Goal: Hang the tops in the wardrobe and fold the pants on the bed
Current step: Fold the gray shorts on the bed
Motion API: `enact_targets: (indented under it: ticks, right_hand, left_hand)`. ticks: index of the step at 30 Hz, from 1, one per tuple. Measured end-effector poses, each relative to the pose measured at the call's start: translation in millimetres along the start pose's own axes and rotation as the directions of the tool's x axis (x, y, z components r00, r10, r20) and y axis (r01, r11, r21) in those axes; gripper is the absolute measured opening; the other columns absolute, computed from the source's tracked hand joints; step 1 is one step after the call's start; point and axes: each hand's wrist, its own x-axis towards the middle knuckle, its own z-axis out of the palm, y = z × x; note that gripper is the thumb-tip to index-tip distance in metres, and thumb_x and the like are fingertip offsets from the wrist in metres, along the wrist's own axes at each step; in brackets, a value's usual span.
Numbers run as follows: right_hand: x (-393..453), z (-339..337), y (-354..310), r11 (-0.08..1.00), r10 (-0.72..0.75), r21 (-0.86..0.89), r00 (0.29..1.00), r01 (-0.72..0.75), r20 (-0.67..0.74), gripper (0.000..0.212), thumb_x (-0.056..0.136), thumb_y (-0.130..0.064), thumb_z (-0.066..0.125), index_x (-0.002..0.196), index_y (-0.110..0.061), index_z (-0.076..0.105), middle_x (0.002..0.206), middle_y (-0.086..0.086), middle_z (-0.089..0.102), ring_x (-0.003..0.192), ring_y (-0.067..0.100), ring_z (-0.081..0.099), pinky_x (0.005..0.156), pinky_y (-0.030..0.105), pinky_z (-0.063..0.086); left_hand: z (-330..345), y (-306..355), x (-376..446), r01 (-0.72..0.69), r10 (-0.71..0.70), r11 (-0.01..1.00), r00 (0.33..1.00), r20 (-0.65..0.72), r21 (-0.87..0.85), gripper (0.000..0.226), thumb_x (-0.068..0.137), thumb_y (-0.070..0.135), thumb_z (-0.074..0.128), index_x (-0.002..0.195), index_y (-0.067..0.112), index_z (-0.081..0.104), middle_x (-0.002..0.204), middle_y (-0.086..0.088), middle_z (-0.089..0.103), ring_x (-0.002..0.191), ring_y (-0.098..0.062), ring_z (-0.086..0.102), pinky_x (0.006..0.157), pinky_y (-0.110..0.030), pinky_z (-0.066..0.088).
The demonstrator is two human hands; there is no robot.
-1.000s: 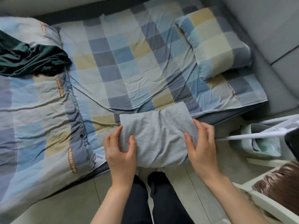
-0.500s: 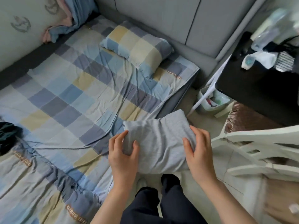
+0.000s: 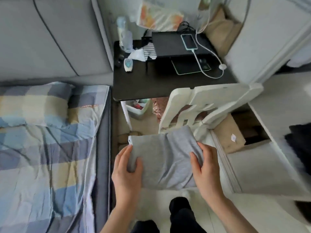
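Both hands clamp the folded grey pants (image 3: 164,158) in the air; left hand (image 3: 127,172) and right hand (image 3: 206,167) apart; bed (image 3: 50,148) lies left.

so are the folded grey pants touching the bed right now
Apart. The head view shows both hands gripping the folded grey pants in the air over the floor, with a clear gap to the bed.

bed (image 3: 50,148): cut off left | dark clothing (image 3: 301,145): blurred, cut off right

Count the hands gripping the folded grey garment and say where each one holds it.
2. The left hand grips the left end of the folded grey garment; the right hand grips its right end.
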Motion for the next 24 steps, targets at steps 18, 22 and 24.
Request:
enact_targets:
  ticks: [18,22,24]
  right_hand:
    - [26.0,-233.8,237.3,0.843,0.477,-0.010,0.758,-0.537,-0.445,0.033,0.094,-0.022,0.056,0.126,-0.014,0.054,0.118,0.003,0.049,0.104,-0.016,0.043,0.075,-0.004,0.036]
    - [32.6,-246.0,266.6,0.765,0.566,0.016,0.661,-0.644,-0.493,0.033,0.093,-0.023,0.058,0.126,-0.016,0.054,0.118,0.004,0.050,0.095,0.000,0.050,0.070,0.001,0.037]
    - [40.6,-254.0,284.3,0.726,0.606,0.048,0.605,-0.686,-0.517,0.034,0.093,-0.023,0.058,0.126,-0.014,0.055,0.119,0.006,0.051,0.094,0.008,0.050,0.073,0.006,0.037]
  left_hand:
    - [337.5,174.8,-74.4,-0.444,0.420,0.888,0.677,0.605,-0.119,0.017,0.087,0.003,0.068,0.101,0.008,0.077,0.124,0.000,0.062,0.089,0.010,0.058,0.082,0.003,0.038]
    - [387.4,193.3,-75.7,-0.478,0.415,0.871,0.593,0.690,-0.112,0.017,0.088,0.005,0.067,0.101,0.012,0.077,0.123,0.003,0.063,0.089,-0.001,0.059,0.082,0.007,0.033]
    - [420.7,203.1,-73.3,-0.442,0.348,0.893,0.551,0.759,-0.089,0.019,0.091,0.011,0.065,0.105,0.017,0.076,0.125,0.010,0.061,0.095,0.002,0.055,0.087,0.005,0.031]
